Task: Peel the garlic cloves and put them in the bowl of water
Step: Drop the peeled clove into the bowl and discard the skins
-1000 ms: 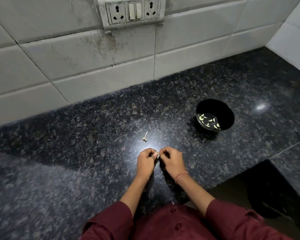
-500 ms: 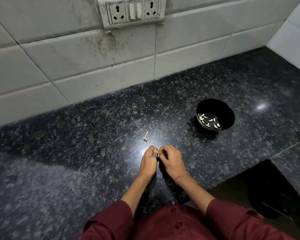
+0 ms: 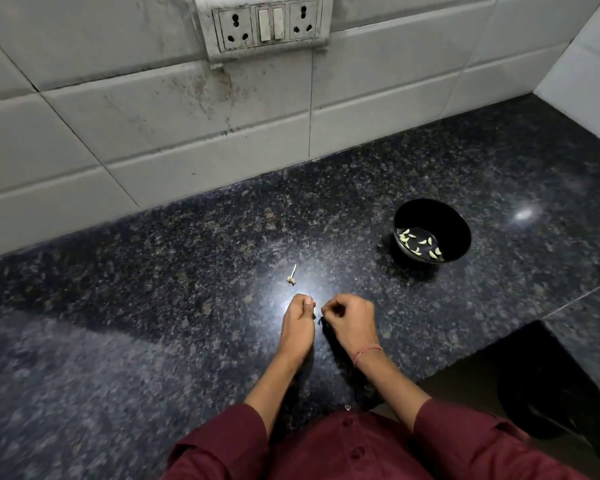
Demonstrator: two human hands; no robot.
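Observation:
My left hand (image 3: 298, 322) and my right hand (image 3: 352, 322) hover close together over the dark granite counter (image 3: 153, 306), with a narrow gap between their fingertips. Both have their fingers curled in a pinch. The left one holds a small garlic clove that its fingers almost wholly hide, and the right one pinches a scrap of skin. Up to the right, about a hand's length away, stands the black bowl (image 3: 458, 230). Several pale peeled cloves (image 3: 418, 245) float in its water.
A bare garlic stem with its root end (image 3: 291, 277) lies on the counter just beyond my left hand. A tiled wall with a socket panel (image 3: 267, 24) rises behind. The counter edge drops off at lower right, above a dark bin (image 3: 548, 386).
My hands were pressed together on the clove. They have now drawn slightly apart, the right one pulling away to the right. The bowl and the stem have not moved.

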